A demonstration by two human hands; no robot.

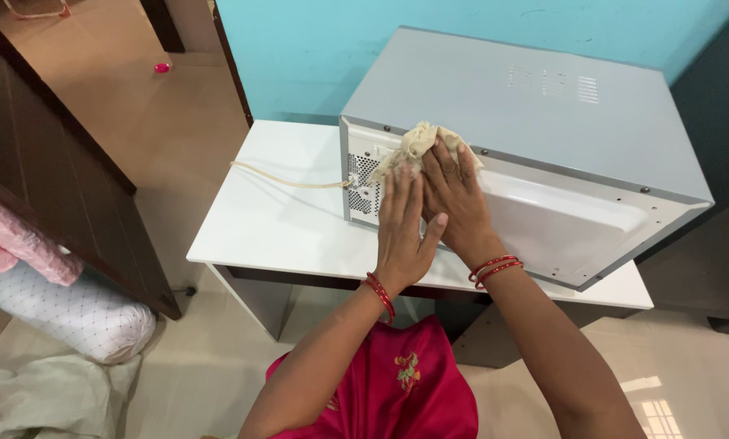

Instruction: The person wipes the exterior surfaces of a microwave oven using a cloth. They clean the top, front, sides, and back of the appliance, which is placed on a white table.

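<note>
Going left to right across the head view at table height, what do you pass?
Dark wooden cabinet → white table → beige power cord → left hand → right hand, pressing a beige cloth to the back of the grey microwave oven.

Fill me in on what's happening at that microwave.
A person presses a crumpled beige cloth against the back panel of a grey microwave with the right hand. The left hand lies flat on the panel beside it, over the vent holes. The microwave sits on a white table, its cream power cord trailing left across the tabletop.
</note>
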